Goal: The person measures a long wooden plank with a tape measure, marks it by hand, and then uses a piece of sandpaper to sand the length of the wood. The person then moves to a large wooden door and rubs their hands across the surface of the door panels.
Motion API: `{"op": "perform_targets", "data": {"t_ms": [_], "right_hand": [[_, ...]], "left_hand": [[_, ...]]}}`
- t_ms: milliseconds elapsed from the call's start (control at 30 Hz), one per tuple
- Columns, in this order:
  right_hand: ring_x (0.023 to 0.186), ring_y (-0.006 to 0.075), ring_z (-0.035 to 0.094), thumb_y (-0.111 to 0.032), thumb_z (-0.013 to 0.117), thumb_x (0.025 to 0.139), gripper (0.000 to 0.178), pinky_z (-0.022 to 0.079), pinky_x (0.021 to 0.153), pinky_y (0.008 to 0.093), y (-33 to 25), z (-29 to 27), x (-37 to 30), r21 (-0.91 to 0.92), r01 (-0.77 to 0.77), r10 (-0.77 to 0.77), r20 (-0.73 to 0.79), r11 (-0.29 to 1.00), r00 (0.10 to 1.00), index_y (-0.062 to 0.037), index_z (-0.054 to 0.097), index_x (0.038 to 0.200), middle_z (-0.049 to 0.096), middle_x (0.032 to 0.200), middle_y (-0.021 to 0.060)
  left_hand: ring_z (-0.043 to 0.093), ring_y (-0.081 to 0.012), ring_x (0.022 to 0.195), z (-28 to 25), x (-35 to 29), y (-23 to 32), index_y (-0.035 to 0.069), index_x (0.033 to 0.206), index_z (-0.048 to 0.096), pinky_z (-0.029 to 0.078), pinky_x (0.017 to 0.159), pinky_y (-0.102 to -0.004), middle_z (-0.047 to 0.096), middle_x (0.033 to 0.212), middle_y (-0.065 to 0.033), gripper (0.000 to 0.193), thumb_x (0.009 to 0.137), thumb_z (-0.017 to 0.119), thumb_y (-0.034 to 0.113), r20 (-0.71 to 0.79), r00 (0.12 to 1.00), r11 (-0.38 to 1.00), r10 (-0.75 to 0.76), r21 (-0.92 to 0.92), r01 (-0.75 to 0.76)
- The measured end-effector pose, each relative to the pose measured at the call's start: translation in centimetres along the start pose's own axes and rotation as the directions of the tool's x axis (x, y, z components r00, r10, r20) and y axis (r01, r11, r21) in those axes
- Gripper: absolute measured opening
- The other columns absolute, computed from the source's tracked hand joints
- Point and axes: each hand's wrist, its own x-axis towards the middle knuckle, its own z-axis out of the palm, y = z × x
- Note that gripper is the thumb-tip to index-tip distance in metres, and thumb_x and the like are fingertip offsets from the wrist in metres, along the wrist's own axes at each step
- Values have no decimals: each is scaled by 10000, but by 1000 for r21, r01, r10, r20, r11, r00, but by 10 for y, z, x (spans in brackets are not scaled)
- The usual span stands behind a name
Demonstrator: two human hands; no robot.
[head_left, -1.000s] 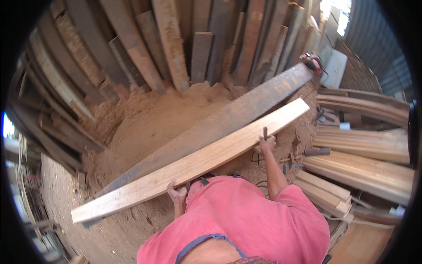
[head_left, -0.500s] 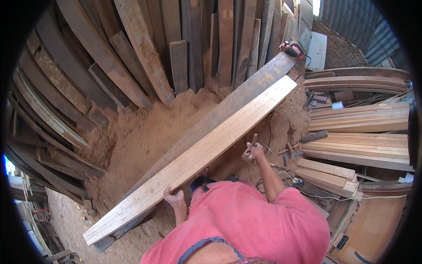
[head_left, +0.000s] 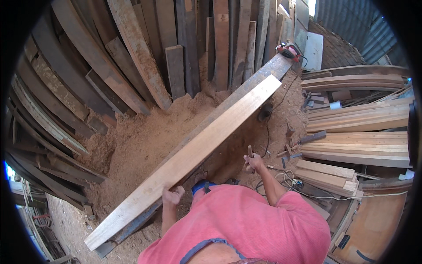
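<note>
A long pale wooden board [head_left: 211, 137] lies diagonally across a darker, longer plank [head_left: 263, 75] that serves as its support. My left hand [head_left: 172, 196] is at the near edge of the board, left of its middle, with its fingers curled against it. Away from the board, my right hand [head_left: 254, 163] is closed around a small wooden tool [head_left: 250, 152] with an upright stick; its exact kind is unclear. At the far right end of the plank sits a red and black power tool [head_left: 288, 52] with a cord.
Sawdust [head_left: 136, 141] is heaped beyond the board. Tall planks [head_left: 222, 44] lean along the back and left. On the right are stacked pale timber [head_left: 356, 143], short offcuts [head_left: 327, 178] and a tangled cable [head_left: 288, 178] on the ground.
The board has shifted and turned slightly, its far end now further left on the plank and its visible face narrower. My left hand has moved slightly left; my right hand still holds the wooden tool.
</note>
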Motion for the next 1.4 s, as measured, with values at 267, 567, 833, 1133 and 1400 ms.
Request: {"op": "perform_targets", "data": {"t_ms": [267,567,833,1133,1400], "right_hand": [[600,130,569,-341,789,849,290,448,562,318,28,20,-12,-249,-72,191,497,966,847,-83,706,744,646,687,22],[935,289,693,-222,738,797,309,537,803,416,63,61,-19,-582,201,153,501,788,852,-37,712,1044,744,986,144],[991,228,691,-347,750,869,370,541,857,401,69,73,-29,-458,-56,259,394,887,882,-84,750,1128,755,1063,120],[870,179,685,-344,720,958,327,551,781,325,93,84,-52,132,-355,285,376,925,882,-44,774,1078,759,1017,69],[778,142,688,-219,702,962,203,560,716,314,33,70,-45,527,-141,112,87,838,990,-30,771,984,748,874,50]], "left_hand": [[433,-463,1361,74,-69,56,60,1515,344,339,1125,-633,445,1445,-321,1087,677,877,503,599,784,-888,162,435,-149],[206,-547,1477,86,-27,82,289,1633,-103,184,1190,-653,116,1624,-356,1513,555,939,498,197,980,-1000,-8,22,-12],[170,-581,1468,124,-19,10,286,1639,-92,131,1176,-697,127,1607,-371,1507,536,904,531,291,953,-989,-81,96,-114],[245,-582,1440,205,32,-122,242,1643,-33,156,1171,-699,248,1542,-398,1425,594,901,483,335,919,-959,-209,113,-259],[220,-640,1415,249,63,-206,258,1636,-81,118,1168,-708,222,1519,-450,1422,620,884,493,363,869,-896,-335,164,-413]]}}
